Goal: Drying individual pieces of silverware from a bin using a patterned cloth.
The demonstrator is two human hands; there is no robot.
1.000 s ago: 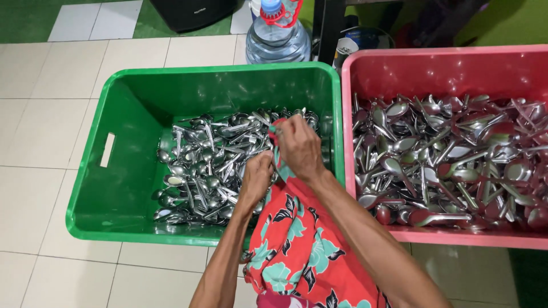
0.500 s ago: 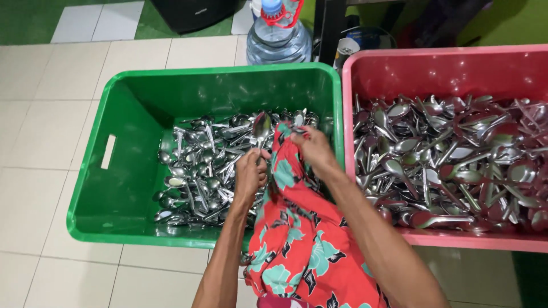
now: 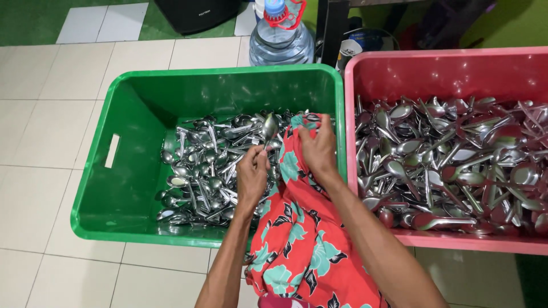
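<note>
Spoon (image 3: 269, 126) in the left hand (image 3: 252, 177) stands bowl-up above the heap of steel spoons (image 3: 211, 171) in the green crate (image 3: 137, 97), its handle pinched between the fingers so the bowl stays free and exposed. Just beside it, the right hand (image 3: 318, 149) is clenched on a bunched fold of the red floral cloth (image 3: 302, 245), which drapes down from the crate's near rim toward the person's lap; gripping the cloth near its top edge keeps a wad of fabric close to the raised spoon. Both forearms reach in over the near wall of the green crate, so the work happens directly above the pile. To the right, touching the green crate's side, a pink crate (image 3: 434, 74) holds a fuller heap of similar spoons. Both crates sit on the pale tiled floor (image 3: 40, 114), with a large water bottle (image 3: 282, 35) standing behind them.
</note>
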